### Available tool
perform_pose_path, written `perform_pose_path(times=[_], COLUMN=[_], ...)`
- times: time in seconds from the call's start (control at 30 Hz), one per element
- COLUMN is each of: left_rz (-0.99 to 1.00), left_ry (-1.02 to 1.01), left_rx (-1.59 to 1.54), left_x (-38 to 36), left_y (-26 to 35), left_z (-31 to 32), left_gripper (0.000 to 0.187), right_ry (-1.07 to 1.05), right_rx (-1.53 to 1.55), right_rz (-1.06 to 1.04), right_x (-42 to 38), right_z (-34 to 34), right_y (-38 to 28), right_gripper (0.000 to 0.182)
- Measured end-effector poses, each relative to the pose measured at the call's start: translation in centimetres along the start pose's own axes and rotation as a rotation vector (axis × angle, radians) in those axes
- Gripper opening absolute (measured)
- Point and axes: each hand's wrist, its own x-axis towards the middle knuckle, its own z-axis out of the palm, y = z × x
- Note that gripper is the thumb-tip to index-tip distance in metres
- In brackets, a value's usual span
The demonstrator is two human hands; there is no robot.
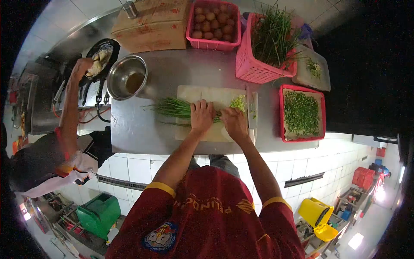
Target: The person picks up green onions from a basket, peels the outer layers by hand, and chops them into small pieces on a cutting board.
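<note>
A bunch of long green spring onions [174, 108] lies across a pale cutting board [189, 91], its leaves pointing left past the board's edge. My left hand [202, 116] presses down over the bunch with its fingers curled round it. At the right end of the stalks, my right hand [234, 124] has its fingers closed on them; the exact grip is partly hidden. Just above my right hand is a small heap of chopped spring onion [238, 102]. A knife [249, 103] lies along the right side of the board, apart from both hands.
On the steel table [142, 129] stand a metal bowl [116, 77], a cardboard box [151, 28], a pink egg basket [215, 44], a pink basket of greens [254, 64] and a red tray of chopped greens [282, 116]. At left, a co-worker's arm [69, 103] reaches to a pan [113, 52].
</note>
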Motion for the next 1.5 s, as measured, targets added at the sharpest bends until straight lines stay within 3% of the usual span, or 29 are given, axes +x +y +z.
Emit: perform_pose_path(times=[0.03, 0.13, 0.2, 0.33, 0.37, 0.47, 0.5, 0.63, 0.8, 0.83, 1.0, 1.23, 1.43, 1.5], left_rz=[0.004, 0.005, 0.008, 0.004, 0.007, -0.001, -0.006, -0.02, -0.005, -0.005, -0.02, 0.007, 0.007, 0.0], left_ry=[0.011, 0.011, -0.032, 0.004, -0.006, -0.014, -0.011, 0.02, 0.064, 0.054, -0.06, 0.078, 0.122, 0.106], left_rx=[0.0, -0.014, -0.061, -0.049, -0.088, -0.154, -0.169, -0.127, -0.025, -0.022, -0.061, -0.078, -0.059, -0.113], left_x=[0.1, 0.0, -0.1, 0.1, 0.1, -0.1, -0.2, 0.2, 0.0, -0.1, 0.1, 0.1, 0.1, -0.1], left_y=[0.0, -0.5, -0.3, -0.2, -0.4, -0.6, -0.6, -0.6, -0.7, -0.8, -0.6, -0.8, -0.8, -0.8], left_z=[0.2, 0.2, -0.6, -0.6, -0.9, -0.7, -0.4, 0.4, 1.2, 1.6, 1.7, 1.2, 1.1, 0.7], left_gripper=[0.022, 0.024, 0.026, 0.024, 0.023, 0.02, 0.019, 0.018, 0.02, 0.022, 0.025, 0.022, 0.025, 0.023], right_ry=[0.013, 0.289, 0.175, -0.04, 0.053, 0.006, 0.099, 0.045, -0.062, -0.049, -0.195, -0.326, -0.327, -0.358], right_rx=[-0.014, 0.118, -0.066, 0.178, 0.17, 0.109, 0.122, 0.232, 0.376, 0.348, 0.243, 0.085, 0.047, 0.081], right_rz=[0.043, 0.552, 0.845, 0.755, 0.588, 0.702, 0.638, 0.841, 0.87, 0.776, 0.766, 0.628, 0.603, 0.718], right_x=[0.1, -3.1, -6.2, -10.3, -10.8, -10.4, -9.7, -7.8, -4.2, -3.8, -2.6, -2.0, -3.4, -3.1], right_z=[-0.7, -3.4, -4.6, -3.4, -3.2, -3.0, -4.4, -6.3, -7.2, -7.1, -7.0, -8.3, -7.5, -7.8], right_y=[-0.4, -0.5, -0.3, 2.5, 2.9, 3.2, 1.9, -3.9, -10.6, -11.0, -10.7, -12.0, -11.3, -12.1], right_gripper=[0.028, 0.034, 0.039, 0.042, 0.036, 0.029, 0.025, 0.023, 0.025, 0.025, 0.027, 0.025, 0.027, 0.028])
